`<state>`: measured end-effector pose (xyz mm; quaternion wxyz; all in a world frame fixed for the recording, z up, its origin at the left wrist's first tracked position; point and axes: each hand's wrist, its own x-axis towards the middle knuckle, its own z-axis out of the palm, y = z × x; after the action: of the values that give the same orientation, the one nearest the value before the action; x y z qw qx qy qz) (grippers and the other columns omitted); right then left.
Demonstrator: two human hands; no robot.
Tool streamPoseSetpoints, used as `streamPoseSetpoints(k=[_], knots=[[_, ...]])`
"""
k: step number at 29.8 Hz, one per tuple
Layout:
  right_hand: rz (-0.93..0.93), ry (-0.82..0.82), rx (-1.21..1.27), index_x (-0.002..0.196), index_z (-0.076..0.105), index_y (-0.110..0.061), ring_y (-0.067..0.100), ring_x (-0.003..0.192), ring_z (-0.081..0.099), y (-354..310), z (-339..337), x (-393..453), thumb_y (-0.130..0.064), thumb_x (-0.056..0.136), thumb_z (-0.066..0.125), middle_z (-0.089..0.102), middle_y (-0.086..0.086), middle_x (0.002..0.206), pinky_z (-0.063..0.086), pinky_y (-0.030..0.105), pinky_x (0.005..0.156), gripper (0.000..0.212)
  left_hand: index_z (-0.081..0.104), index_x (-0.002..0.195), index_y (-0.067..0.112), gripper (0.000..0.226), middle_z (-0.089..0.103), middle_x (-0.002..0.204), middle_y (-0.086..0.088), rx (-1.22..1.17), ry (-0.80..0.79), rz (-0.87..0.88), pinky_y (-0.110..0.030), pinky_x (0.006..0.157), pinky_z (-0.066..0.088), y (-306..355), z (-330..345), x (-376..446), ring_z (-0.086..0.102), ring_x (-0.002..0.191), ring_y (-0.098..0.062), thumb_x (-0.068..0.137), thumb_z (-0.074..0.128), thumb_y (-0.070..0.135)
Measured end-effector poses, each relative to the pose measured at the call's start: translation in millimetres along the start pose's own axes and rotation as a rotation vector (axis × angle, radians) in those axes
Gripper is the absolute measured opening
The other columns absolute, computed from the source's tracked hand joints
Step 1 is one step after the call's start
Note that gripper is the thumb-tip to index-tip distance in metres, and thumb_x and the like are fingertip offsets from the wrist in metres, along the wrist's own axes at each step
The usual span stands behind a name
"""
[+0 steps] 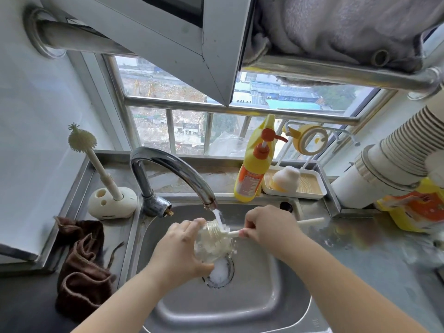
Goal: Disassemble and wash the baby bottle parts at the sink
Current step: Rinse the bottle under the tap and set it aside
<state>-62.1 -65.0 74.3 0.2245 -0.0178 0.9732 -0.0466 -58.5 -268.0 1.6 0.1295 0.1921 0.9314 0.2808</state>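
My left hand grips a clear baby bottle over the steel sink, its mouth tilted up under the water running from the tap. My right hand pinches the white handle of a bottle brush whose head is inside the bottle. Foam lies in the drain below. A bottle nipple stands on a white tray behind the sink, and a yellow bottle ring hangs on a rack above it.
A yellow pump bottle of detergent stands at the sink's back rim. A second brush in a white holder and a brown cloth lie on the left. A white pipe and yellow bag crowd the right counter.
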Motion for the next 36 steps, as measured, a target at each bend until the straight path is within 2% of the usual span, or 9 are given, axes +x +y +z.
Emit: streamPoseSetpoints(k=[14, 16, 19, 21, 23, 25, 30, 32, 36], knots=[[0.049, -0.036, 0.059, 0.083, 0.057, -0.025, 0.019, 0.084, 0.061, -5, -7, 3, -0.050, 0.088, 0.055, 0.063, -0.003, 0.091, 0.052, 0.033, 0.073, 0.026, 0.035, 0.136, 0.030, 0.095, 0.046, 0.121, 0.016, -0.017, 0.050, -0.007, -0.019, 0.094, 0.039, -11, -4, 6, 0.038, 0.113, -0.007, 0.050, 0.063, 0.060], [0.027, -0.022, 0.061, 0.086, 0.060, -0.022, 0.019, 0.082, 0.062, -11, -3, 3, -0.048, 0.089, 0.055, 0.065, -0.002, 0.088, 0.053, 0.034, 0.074, 0.027, 0.034, 0.136, 0.028, 0.093, 0.046, 0.123, 0.012, -0.021, 0.056, -0.010, -0.019, 0.094, 0.037, -3, 3, 5, 0.037, 0.114, -0.010, 0.056, 0.072, 0.053], [0.018, -0.048, 0.328, 0.079, 0.064, -0.021, 0.018, 0.076, 0.062, -21, 8, 7, -0.043, 0.088, 0.058, 0.066, -0.002, 0.077, 0.051, 0.032, 0.069, 0.024, 0.029, 0.135, 0.024, 0.096, 0.046, 0.129, -0.003, -0.051, 0.151, 0.051, -0.030, 0.096, 0.039, 1, 19, 3, 0.036, 0.119, -0.021, 0.056, 0.079, 0.048], [0.038, -0.059, 0.430, 0.072, 0.062, -0.022, 0.017, 0.074, 0.062, -15, 12, 9, -0.043, 0.086, 0.060, 0.063, -0.004, 0.070, 0.052, 0.033, 0.070, 0.025, 0.015, 0.142, 0.028, 0.091, 0.025, 0.140, -0.001, -0.048, 0.122, 0.121, -0.032, 0.105, 0.025, -1, 23, -2, 0.018, 0.128, -0.016, 0.068, 0.057, 0.060], [0.049, -0.079, 0.421, 0.071, 0.061, -0.023, 0.017, 0.075, 0.062, -8, 15, 6, -0.043, 0.086, 0.060, 0.061, -0.006, 0.070, 0.050, 0.031, 0.069, 0.025, -0.007, 0.144, 0.030, 0.084, 0.004, 0.141, 0.012, -0.099, -0.017, 0.112, -0.020, 0.113, 0.001, -2, 24, -9, -0.003, 0.131, -0.002, 0.078, 0.036, 0.061], [0.032, -0.088, 0.378, 0.072, 0.060, -0.025, 0.015, 0.073, 0.060, -8, 18, 3, -0.044, 0.086, 0.060, 0.060, -0.008, 0.071, 0.048, 0.029, 0.066, 0.024, 0.000, 0.145, 0.032, 0.084, 0.010, 0.135, 0.013, -0.094, -0.048, 0.103, -0.023, 0.117, 0.011, -7, 18, -8, 0.006, 0.130, -0.002, 0.080, 0.048, 0.055], [-0.021, -0.057, 0.364, 0.072, 0.059, -0.030, 0.013, 0.075, 0.061, -18, 17, -1, -0.046, 0.085, 0.061, 0.063, -0.009, 0.076, 0.049, 0.029, 0.066, 0.021, 0.032, 0.140, 0.029, 0.096, 0.039, 0.122, 0.013, -0.074, -0.132, 0.028, -0.021, 0.094, 0.041, -8, -4, 10, 0.041, 0.110, -0.007, 0.057, 0.075, 0.049], [-0.010, -0.063, 0.277, 0.076, 0.060, -0.030, 0.013, 0.075, 0.059, -13, 14, -2, -0.048, 0.085, 0.060, 0.063, -0.009, 0.080, 0.049, 0.029, 0.066, 0.021, 0.039, 0.137, 0.028, 0.093, 0.051, 0.115, 0.013, -0.121, -0.096, 0.022, -0.020, 0.090, 0.043, -12, -10, 9, 0.048, 0.105, -0.007, 0.053, 0.073, 0.049], [0.054, 0.012, 0.174, 0.080, 0.059, -0.030, 0.014, 0.086, 0.059, 14, -5, -2, -0.051, 0.085, 0.058, 0.063, -0.008, 0.091, 0.049, 0.030, 0.072, 0.022, 0.038, 0.139, 0.027, 0.094, 0.050, 0.116, 0.013, -0.178, -0.023, 0.012, -0.014, 0.094, 0.034, -15, -15, 4, 0.045, 0.110, -0.006, 0.057, 0.081, 0.041]])
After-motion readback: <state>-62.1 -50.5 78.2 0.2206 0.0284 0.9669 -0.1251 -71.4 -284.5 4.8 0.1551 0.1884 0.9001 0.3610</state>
